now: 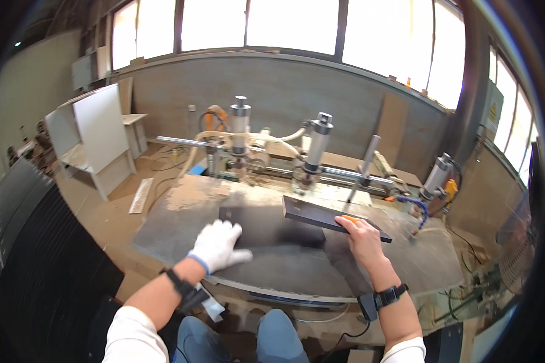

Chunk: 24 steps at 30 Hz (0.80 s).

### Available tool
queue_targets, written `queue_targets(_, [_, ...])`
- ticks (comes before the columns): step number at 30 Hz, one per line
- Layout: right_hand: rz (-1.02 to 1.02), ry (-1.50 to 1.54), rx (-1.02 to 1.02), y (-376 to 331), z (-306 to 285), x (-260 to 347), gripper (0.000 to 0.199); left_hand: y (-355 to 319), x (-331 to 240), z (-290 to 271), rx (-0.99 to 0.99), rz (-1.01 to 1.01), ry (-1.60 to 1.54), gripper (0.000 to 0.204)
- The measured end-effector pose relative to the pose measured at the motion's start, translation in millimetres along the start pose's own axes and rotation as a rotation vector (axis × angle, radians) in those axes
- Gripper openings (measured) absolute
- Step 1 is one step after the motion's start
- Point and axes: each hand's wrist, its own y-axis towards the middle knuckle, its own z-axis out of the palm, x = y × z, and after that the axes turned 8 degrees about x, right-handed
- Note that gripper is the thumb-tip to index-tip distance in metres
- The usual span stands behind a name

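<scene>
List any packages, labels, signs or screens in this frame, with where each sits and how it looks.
Sign: on a pale panel on the right wall beside the windows; a yellow triangle with a dark mark, too small to tell more.
No packages or screens show.

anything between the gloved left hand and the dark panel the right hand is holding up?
Nothing visible. The left hand lies flat on a dark board on the machine table. The raised dark panel, gripped by the right hand, sits just to its right, with only that flat board between them.
</scene>
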Motion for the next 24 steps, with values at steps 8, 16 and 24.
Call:
queue_targets(8, [-0.045, 0.085, 0.452, 72.3, 128.0, 13.2, 0.048, -270.0, 25.4, 21.6, -0.216, -0.358, 0.164, 0.051])
queue_targets(16, [0.009, 0.150, 0.438, 122.9, 179.8, 37.0, 0.042, -474.1, -32.3, 73.8, -0.181, -1.104, 0.336, 0.041])
queue_targets(24, [-0.003, 0.257, 0.257, 95.6, 110.0, 48.0, 0.057, -483.9, 1.1, 100.5, 0.133, -1.478, 0.202, 0.079])
